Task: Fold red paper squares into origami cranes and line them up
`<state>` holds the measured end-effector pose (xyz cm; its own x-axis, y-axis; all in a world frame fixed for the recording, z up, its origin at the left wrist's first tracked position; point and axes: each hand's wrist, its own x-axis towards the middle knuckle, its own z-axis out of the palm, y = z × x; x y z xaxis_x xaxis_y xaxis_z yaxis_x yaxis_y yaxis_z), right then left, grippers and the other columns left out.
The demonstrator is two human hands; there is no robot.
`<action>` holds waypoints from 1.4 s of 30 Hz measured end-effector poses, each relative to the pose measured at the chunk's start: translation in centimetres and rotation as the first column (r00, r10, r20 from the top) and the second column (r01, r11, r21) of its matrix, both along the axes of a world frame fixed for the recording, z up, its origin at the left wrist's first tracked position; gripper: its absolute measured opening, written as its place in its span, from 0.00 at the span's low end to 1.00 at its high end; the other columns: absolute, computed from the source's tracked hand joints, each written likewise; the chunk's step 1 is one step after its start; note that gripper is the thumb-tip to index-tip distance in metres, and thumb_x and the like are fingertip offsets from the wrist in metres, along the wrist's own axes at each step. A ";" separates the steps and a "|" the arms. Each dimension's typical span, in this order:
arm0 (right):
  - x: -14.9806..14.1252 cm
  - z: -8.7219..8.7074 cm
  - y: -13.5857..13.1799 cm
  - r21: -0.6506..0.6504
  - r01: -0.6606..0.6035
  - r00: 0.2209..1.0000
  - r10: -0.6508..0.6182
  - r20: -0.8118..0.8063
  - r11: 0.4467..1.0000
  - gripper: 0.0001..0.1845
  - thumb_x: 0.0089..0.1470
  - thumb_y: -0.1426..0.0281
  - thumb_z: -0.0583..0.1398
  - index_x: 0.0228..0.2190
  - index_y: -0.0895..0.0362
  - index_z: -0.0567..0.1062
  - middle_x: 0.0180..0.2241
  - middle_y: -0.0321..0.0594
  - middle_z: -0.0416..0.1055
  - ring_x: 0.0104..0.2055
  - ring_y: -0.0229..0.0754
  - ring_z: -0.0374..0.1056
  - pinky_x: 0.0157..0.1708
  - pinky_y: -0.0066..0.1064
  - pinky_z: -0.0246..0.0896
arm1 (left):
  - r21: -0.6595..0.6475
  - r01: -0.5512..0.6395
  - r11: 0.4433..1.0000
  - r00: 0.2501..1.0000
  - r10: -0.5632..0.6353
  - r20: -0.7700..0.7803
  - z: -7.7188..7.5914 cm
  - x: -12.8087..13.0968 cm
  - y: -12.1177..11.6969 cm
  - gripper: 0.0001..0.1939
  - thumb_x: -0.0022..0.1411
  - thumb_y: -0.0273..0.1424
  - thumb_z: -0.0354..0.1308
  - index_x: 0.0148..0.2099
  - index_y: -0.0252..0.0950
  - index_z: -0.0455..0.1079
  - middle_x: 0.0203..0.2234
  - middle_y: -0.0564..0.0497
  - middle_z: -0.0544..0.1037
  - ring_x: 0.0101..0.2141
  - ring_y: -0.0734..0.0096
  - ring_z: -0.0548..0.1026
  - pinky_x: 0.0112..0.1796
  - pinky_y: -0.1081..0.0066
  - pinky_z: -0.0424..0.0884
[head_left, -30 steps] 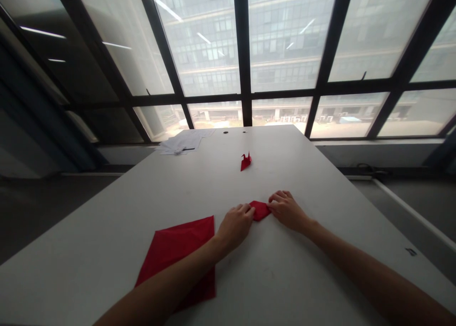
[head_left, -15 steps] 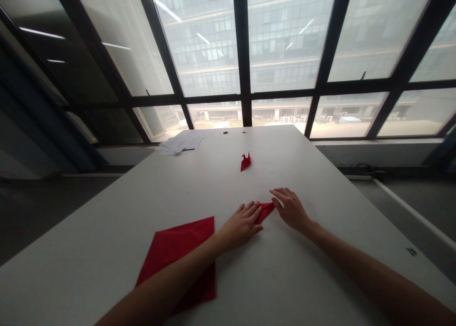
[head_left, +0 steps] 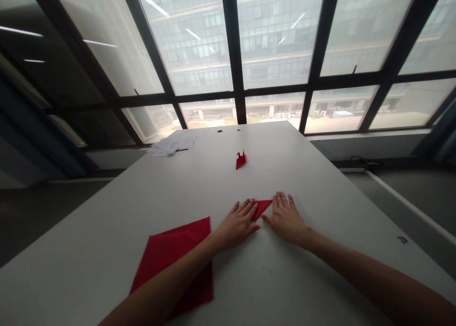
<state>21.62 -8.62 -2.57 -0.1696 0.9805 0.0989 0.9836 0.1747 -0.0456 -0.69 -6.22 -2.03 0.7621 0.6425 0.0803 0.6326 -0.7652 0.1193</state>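
Note:
A small piece of folded red paper (head_left: pixel 261 208) lies flat on the white table between my hands, its visible part a pointed triangle. My left hand (head_left: pixel 239 224) rests on its left side with fingers stretched out, covering that end. At the paper's right tip, my right hand (head_left: pixel 285 217) lies flat with the fingers extended and the thumb apart, close to the lower edge. Under my left forearm is a larger square of red paper (head_left: pixel 178 245), partly hidden by the arm. Farther off stands a red origami crane (head_left: pixel 241 159).
White paper sheets (head_left: pixel 171 145) with a dark pen (head_left: pixel 181 149) on them lie at the table's far left. A small dark object (head_left: pixel 402 239) sits near the right edge of the white table (head_left: pixel 285 278). Large windows rise beyond the far end.
The small red paper has gone from a wider, many-sided shape to a folded triangle. Both hands have flattened from a pinching pose. The view has tilted and shifted slightly.

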 end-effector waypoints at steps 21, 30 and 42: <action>0.6 0.3 1.3 0.102 -0.062 0.963 0.086 -0.257 0.993 0.28 0.64 0.63 0.54 0.63 0.57 0.62 0.66 0.55 0.55 0.69 0.58 0.48 0.64 0.57 0.38 | -0.061 -0.155 0.986 0.921 0.166 0.353 2.2 0.6 0.0 0.09 0.67 0.33 0.57 0.44 0.43 0.79 0.40 0.49 0.79 0.42 0.63 0.74 0.47 0.62 0.67; 0.3 -0.2 1.5 0.168 0.016 0.947 0.039 -0.319 0.986 0.22 0.61 0.59 0.59 0.53 0.57 0.74 0.56 0.52 0.68 0.59 0.55 0.60 0.59 0.46 0.49 | -0.061 -0.104 0.993 0.927 0.119 0.357 2.2 1.1 -0.4 0.10 0.69 0.31 0.54 0.46 0.43 0.76 0.43 0.49 0.77 0.46 0.63 0.72 0.51 0.61 0.67; 0.2 -0.2 1.5 0.194 -0.004 0.939 0.071 -0.337 0.981 0.24 0.60 0.60 0.60 0.56 0.55 0.71 0.56 0.51 0.68 0.59 0.55 0.60 0.60 0.47 0.48 | -0.007 -0.110 0.994 0.959 0.108 0.263 1.5 1.0 -0.4 0.17 0.68 0.36 0.56 0.59 0.46 0.70 0.59 0.49 0.70 0.60 0.56 0.64 0.59 0.53 0.61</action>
